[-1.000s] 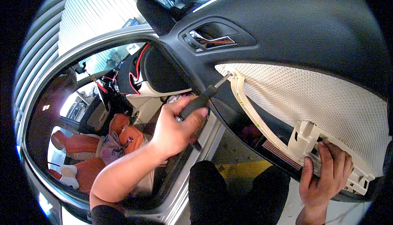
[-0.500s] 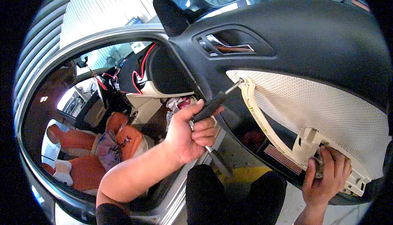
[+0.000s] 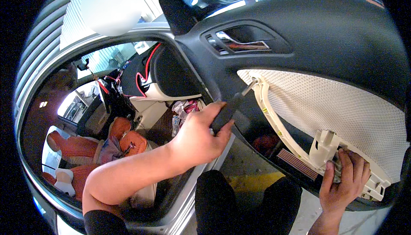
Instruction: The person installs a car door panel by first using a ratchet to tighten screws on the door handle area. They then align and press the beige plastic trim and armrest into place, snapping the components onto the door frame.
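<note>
My left hand is closed around the black handle of a screwdriver. The shaft slants up and right, and its tip meets the upper end of a curved beige door-pull frame. At its lower end, the frame joins a beige armrest bracket. My right hand grips the bracket, fingers curled over its top and thumb on the near side. A small greyish part under those fingers is mostly covered. Behind the frame lies a cream textured insert of the dark door panel.
A chrome inner door handle sits above the frame. To the left is the cabin, with orange seats, a hanging red cable and bags in the footwell. The silver door sill runs beside my knees.
My left hand has rolled over on the screwdriver, its back now facing up. A second dark-handled tool below that hand has gone out of sight. My right hand stays on the bracket.
</note>
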Tool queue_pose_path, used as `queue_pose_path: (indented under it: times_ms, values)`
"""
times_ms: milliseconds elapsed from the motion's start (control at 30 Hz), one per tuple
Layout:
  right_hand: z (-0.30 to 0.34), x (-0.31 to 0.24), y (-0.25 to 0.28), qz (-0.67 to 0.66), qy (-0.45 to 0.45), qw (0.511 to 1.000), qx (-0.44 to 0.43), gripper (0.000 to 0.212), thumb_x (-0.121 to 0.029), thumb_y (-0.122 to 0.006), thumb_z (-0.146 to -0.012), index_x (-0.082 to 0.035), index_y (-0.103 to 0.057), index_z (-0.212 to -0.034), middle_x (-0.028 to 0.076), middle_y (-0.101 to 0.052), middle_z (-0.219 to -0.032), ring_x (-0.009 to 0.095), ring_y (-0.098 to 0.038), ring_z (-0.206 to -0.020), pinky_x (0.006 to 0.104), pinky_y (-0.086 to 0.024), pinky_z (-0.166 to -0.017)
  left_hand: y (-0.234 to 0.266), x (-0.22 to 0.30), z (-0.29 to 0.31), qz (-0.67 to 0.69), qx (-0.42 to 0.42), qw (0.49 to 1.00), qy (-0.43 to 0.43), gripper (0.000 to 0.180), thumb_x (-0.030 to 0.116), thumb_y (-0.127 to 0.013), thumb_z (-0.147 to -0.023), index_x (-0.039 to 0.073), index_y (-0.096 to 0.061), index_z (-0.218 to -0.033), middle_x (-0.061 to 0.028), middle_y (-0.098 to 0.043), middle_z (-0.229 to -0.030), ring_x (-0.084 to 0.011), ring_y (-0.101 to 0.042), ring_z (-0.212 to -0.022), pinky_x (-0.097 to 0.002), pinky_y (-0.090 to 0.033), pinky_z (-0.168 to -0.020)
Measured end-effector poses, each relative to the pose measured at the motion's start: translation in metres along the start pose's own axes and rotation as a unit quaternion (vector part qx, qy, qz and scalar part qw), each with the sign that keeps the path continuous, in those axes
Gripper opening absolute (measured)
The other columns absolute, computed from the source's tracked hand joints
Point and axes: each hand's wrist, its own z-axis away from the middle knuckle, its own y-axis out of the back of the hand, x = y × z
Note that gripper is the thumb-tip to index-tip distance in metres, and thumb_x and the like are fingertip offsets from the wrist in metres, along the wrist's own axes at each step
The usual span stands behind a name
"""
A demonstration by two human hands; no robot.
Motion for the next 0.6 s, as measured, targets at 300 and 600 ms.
queue_pose_path:
  times_ms: [300,600]
  values:
    - [0.003,-0.003,0.005,-0.012,0.002,1.0,-0.01,0.028,-0.023,-0.069,-0.087,-0.003,-0.068,-0.108,0.017,-0.065,-0.11,0.041,-0.056,-0.105,0.0515,-0.041,-0.096,0.005,-0.006,0.012,0.125,-0.012,0.984,0.125,0.043,0.023,-0.072,-0.092,-0.005,-0.061,-0.123,-0.0138,-0.069,-0.088,-0.0235,-0.066,-0.079,-0.0374,-0.052,-0.073]
    - [0.007,0.007,0.002,0.089,0.099,0.99,-0.05,0.036,-0.023,-0.056,-0.1,-0.004,-0.058,-0.13,0.019,-0.063,-0.127,0.039,-0.055,-0.122,0.0552,-0.037,-0.111,-0.015,-0.061,0.193,0.198,0.049,0.963,0.179,0.054,0.025,-0.072,-0.095,-0.001,-0.054,-0.139,-0.0077,-0.072,-0.096,-0.0181,-0.068,-0.08,-0.0347,-0.056,-0.076]
